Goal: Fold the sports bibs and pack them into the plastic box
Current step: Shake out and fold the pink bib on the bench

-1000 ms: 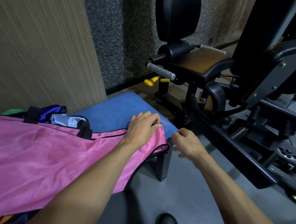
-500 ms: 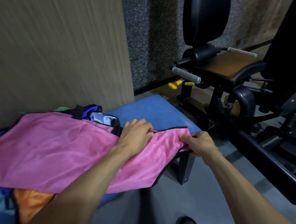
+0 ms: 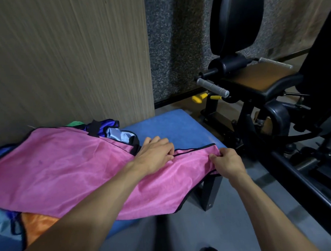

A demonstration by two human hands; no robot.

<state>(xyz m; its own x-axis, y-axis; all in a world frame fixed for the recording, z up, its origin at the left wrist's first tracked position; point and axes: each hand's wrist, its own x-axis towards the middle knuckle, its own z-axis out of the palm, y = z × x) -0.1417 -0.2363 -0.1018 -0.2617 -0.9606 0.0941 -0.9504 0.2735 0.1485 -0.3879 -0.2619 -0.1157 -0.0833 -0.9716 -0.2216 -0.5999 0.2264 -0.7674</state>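
Pink mesh bib [image 3: 70, 173] lies spread over the blue worktop [image 3: 172, 127], pinned flat under the loosely curled left hand [image 3: 155, 155] while the right hand [image 3: 228, 161] pinches its corner, seemingly to tension it for folding (no plastic box shows).

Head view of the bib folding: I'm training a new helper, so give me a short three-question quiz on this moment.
1. True or false: the pink bib lies spread on the blue bench.
2. Which hand pinches the bib's end? A) left hand B) right hand
3. Fill in: an ___ bib peeks out below the pink one.

Key: 1 true; 2 B; 3 orange.
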